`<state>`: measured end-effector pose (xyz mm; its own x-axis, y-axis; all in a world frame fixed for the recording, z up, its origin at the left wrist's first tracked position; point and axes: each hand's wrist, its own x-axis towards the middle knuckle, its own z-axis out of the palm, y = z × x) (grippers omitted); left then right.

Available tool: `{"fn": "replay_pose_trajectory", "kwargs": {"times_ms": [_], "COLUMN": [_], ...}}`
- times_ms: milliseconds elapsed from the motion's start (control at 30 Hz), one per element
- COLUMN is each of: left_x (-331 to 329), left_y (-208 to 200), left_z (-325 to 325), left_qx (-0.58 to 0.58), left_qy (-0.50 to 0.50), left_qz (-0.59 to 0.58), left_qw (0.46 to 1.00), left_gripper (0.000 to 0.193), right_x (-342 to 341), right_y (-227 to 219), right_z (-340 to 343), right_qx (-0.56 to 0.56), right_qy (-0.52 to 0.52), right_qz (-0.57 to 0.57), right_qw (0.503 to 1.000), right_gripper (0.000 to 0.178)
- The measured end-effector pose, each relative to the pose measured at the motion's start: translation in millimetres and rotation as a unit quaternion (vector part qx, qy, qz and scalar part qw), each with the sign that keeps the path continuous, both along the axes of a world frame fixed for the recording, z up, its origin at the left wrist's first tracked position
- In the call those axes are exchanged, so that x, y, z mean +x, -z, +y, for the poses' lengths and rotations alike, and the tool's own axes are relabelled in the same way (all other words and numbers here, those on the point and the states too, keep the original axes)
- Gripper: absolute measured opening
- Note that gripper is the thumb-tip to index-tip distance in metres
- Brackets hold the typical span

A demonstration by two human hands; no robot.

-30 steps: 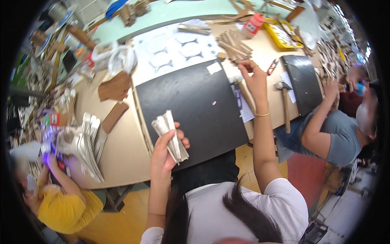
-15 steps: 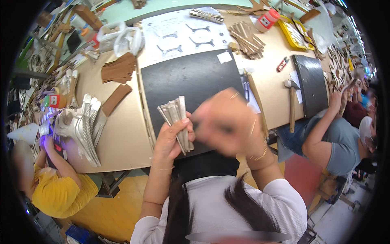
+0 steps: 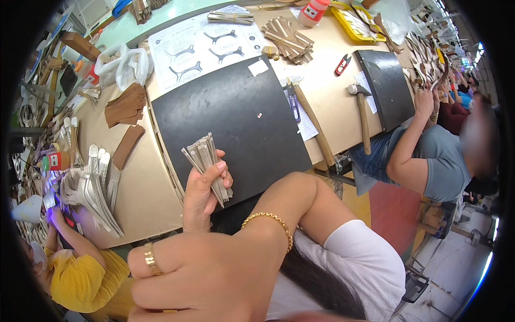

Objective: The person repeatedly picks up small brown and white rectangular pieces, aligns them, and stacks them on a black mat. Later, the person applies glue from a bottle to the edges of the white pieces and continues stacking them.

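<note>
My left hand (image 3: 199, 194) is closed around a fanned bundle of thin beige-grey strips (image 3: 201, 155), just above the near edge of a black work mat (image 3: 225, 110). The thumb presses across the strips, whose upper ends spread apart. Large in the foreground, my right hand (image 3: 198, 279) is raised close to the camera with its fingers curled; a gold ring and bracelet show on it. Its fingertips are hidden, so whatever it may hold cannot be made out. A tiny red-and-white scrap (image 3: 259, 115) lies on the mat.
Beyond the mat lie a printed sheet (image 3: 169, 45) and stacked strips (image 3: 287, 40). To the right are a hammer (image 3: 363, 118), red snips (image 3: 342, 65) and a second black slab (image 3: 382, 80). Brown leather pieces (image 3: 126, 105) lie left. Co-workers sit on both sides.
My right hand has swung from above the mat, beside the strips, back toward the camera and leftward. My left hand keeps hold of the bundle. The whole view has shifted and tilted.
</note>
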<state>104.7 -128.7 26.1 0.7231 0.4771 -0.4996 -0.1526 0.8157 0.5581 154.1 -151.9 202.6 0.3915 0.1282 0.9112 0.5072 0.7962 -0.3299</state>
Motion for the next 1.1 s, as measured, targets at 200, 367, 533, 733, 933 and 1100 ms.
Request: {"fn": "replay_pose_trajectory", "kwargs": {"times_ms": [200, 367, 533, 733, 933, 1100], "left_x": [9, 11, 6, 27, 30, 36], "left_y": [-3, -13, -21, 9, 28, 29], "left_z": [-1, 9, 39, 48, 26, 3], "left_qx": [0.013, 0.100, 0.539, 0.803, 0.794, 0.786], "left_qy": [-0.022, 0.056, 0.087, 0.151, 0.176, 0.187], "left_qz": [0.007, 0.091, 0.298, 0.398, 0.420, 0.427], "left_qw": [1.000, 0.989, 0.783, 0.418, 0.403, 0.405], "left_gripper": [0.035, 0.036, 0.035, 0.077, 0.108, 0.107], "right_x": [-14, -14, 57, 167, 331, 471], "right_y": [0, 11, 61, 84, 95, 118], "right_z": [2, -13, -28, -35, -3, 52], "right_qx": [-0.034, -0.130, -0.302, -0.459, -0.567, -0.497], "right_qy": [0.006, -0.162, -0.171, -0.002, 0.339, 0.560], "right_qz": [-0.014, -0.146, -0.379, -0.460, -0.480, -0.548], "right_qw": [0.999, 0.967, 0.858, 0.760, 0.578, 0.373], "right_gripper": [0.033, 0.024, 0.017, 0.016, 0.039, 0.047]}}
